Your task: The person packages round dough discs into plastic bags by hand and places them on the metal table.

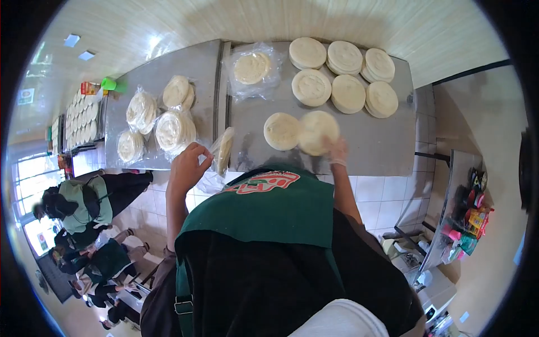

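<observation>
My left hand point(191, 164) is closed in a pinch at the edge of a clear plastic bag point(213, 181). Inside the bag, a few pale flatbreads point(224, 153) stand nearly on edge near the front of the metal table. My right hand point(338, 150), smeared by motion, grips the right edge of a round flatbread point(318, 132). That flatbread is also blurred and partly overlaps another flatbread point(281, 131) on its left. Whether more flatbreads lie under it, I cannot tell.
Several flatbread stacks point(348, 94) stand at the back right of the metal table point(370, 140). Behind the left one is a bagged flatbread point(252, 68). Bagged stacks point(175, 130) sit on the left table. Co-workers point(90, 202) are at left; a side table point(443, 224) holds packets.
</observation>
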Motion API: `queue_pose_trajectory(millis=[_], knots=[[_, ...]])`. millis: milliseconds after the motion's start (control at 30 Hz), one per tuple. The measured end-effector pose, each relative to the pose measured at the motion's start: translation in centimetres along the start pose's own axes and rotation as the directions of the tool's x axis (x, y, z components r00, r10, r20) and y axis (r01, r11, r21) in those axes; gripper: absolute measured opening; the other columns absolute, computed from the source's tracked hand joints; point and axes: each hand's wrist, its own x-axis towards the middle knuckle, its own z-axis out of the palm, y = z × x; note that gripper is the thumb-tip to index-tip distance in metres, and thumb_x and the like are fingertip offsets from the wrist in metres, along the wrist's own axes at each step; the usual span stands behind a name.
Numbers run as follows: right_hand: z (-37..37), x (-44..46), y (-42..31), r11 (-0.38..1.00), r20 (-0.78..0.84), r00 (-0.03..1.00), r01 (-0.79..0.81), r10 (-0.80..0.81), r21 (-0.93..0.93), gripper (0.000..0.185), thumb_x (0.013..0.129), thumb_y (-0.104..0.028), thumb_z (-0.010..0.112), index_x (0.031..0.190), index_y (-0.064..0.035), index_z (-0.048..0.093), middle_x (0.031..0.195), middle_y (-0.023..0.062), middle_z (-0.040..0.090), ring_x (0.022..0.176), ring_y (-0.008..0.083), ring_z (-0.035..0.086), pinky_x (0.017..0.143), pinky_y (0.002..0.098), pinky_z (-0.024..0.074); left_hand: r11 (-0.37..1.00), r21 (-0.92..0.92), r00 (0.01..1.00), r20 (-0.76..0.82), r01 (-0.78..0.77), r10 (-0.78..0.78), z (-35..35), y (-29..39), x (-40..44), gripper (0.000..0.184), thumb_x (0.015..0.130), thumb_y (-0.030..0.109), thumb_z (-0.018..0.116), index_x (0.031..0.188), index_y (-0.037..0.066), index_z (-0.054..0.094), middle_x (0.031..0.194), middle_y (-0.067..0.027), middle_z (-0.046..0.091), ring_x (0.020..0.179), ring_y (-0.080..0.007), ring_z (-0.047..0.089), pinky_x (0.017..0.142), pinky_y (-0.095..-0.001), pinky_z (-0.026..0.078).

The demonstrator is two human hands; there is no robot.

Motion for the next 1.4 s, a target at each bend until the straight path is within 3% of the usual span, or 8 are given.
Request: queue_pose_trajectory(millis=[300, 500, 633, 700, 933, 1067, 1233, 1400], knots=[[11.9, 2.7, -3.4, 0.991, 0.260, 0.964, -0.093, 0.064, 0.101, 0.050, 0.073, -0.031, 0.078, 0.109, -0.0003, 0.062, 0.106, 0.0194, 0.066, 0.097, 0.0263, 0.064, 0.083, 0.0372, 0.0507, 0.999, -0.038, 1.000, -0.030, -0.003, 0.002, -0.8, -0.9, -0.6, 0.020, 0.084, 0.026, 0.064, 0.081, 0.006, 0.064, 0.087, -0.0102, 0.061, 0.070, -0.0300, 0.061, 0.065, -0.0422, 0.047], [10.1, 2.5, -8.3, 0.876, 0.205, 0.882, 0.458, -0.425, -0.154, 0.069, 0.075, -0.037, 0.075, 0.127, -0.0005, 0.049, 0.133, 0.0248, 0.047, 0.126, 0.0329, 0.044, 0.102, 0.0429, 0.0367, 0.992, -0.099, 0.995, -0.079, -0.073, 0.066, -1.0, -0.8, -0.6, 0.020, 0.084, 0.024, 0.065, 0.085, 0.004, 0.062, 0.085, -0.0095, 0.059, 0.066, -0.0253, 0.058, 0.062, -0.0361, 0.045], [10.6, -2.7, -13.9, 0.692, 0.635, 0.674, -0.249, -0.378, 0.677, 0.053, 0.084, -0.036, 0.070, 0.120, -0.0019, 0.053, 0.124, 0.0174, 0.054, 0.119, 0.0273, 0.050, 0.099, 0.0412, 0.0411, 0.944, -0.274, 0.978, -0.152, -0.181, 0.144, -1.7, 1.1, 0.5, 0.020, 0.086, 0.023, 0.062, 0.086, 0.003, 0.062, 0.090, -0.0101, 0.061, 0.068, -0.0265, 0.059, 0.062, -0.0363, 0.046], [11.4, -4.4, -14.7, 0.279, 0.821, 0.335, -0.824, -0.463, 0.494, 0.048, 0.086, -0.033, 0.068, 0.122, -0.0038, 0.053, 0.124, 0.0160, 0.055, 0.118, 0.0241, 0.050, 0.099, 0.0416, 0.0416, 0.892, -0.393, 0.967, -0.200, -0.224, 0.155, -2.2, 1.8, 0.8, 0.019, 0.088, 0.021, 0.061, 0.086, 0.003, 0.063, 0.090, -0.0090, 0.061, 0.070, -0.0239, 0.059, 0.064, -0.0336, 0.045], [7.6, -5.0, -22.9, 0.627, 0.611, 0.688, -0.287, -0.391, 0.724, 0.049, 0.089, -0.038, 0.062, 0.127, -0.0097, 0.049, 0.113, 0.0048, 0.058, 0.103, 0.0146, 0.057, 0.086, 0.0312, 0.0473, 0.777, -0.547, 0.947, -0.243, -0.311, 0.209, -1.9, -1.4, 1.6, 0.016, 0.093, 0.015, 0.055, 0.089, 0.002, 0.064, 0.092, -0.0081, 0.060, 0.081, -0.0187, 0.057, 0.072, -0.0293, 0.044], [11.9, -6.0, -21.4, 0.345, 0.860, 0.269, -0.832, -0.434, 0.435, 0.053, 0.090, -0.044, 0.059, 0.129, -0.0093, 0.048, 0.116, 0.0043, 0.058, 0.105, 0.0193, 0.058, 0.093, 0.0457, 0.0452, 0.647, -0.652, 0.918, -0.282, -0.397, 0.279, -1.2, -0.1, 1.8, 0.020, 0.095, 0.016, 0.053, 0.088, 0.001, 0.063, 0.092, -0.0082, 0.057, 0.084, -0.0176, 0.055, 0.076, -0.0275, 0.043], [12.1, -6.8, -22.2, 0.182, 0.738, 0.347, -0.827, -0.578, 0.531, 0.045, 0.093, -0.035, 0.058, 0.127, -0.0058, 0.050, 0.116, 0.0084, 0.061, 0.098, 0.0208, 0.063, 0.083, 0.0351, 0.0535, 0.527, -0.792, 0.951, -0.250, -0.309, 0.182, -2.7, -0.3, 0.9, 0.023, 0.097, 0.020, 0.052, 0.088, 0.002, 0.061, 0.088, -0.0019, 0.054, 0.082, -0.0090, 0.049, 0.074, -0.0242, 0.039], [7.3, -5.6, -26.1, 0.297, 0.459, 0.818, -0.369, -0.345, 0.881, 0.033, 0.091, -0.016, 0.064, 0.120, -0.0031, 0.054, 0.102, 0.0034, 0.063, 0.084, 0.0118, 0.061, 0.077, 0.0258, 0.0508, 0.614, -0.767, 0.957, -0.283, -0.186, -0.063, -1.5, -2.3, 1.3, 0.027, 0.093, 0.025, 0.061, 0.083, 0.000, 0.061, 0.085, -0.0012, 0.056, 0.067, -0.0074, 0.045, 0.063, -0.0245, 0.038]])
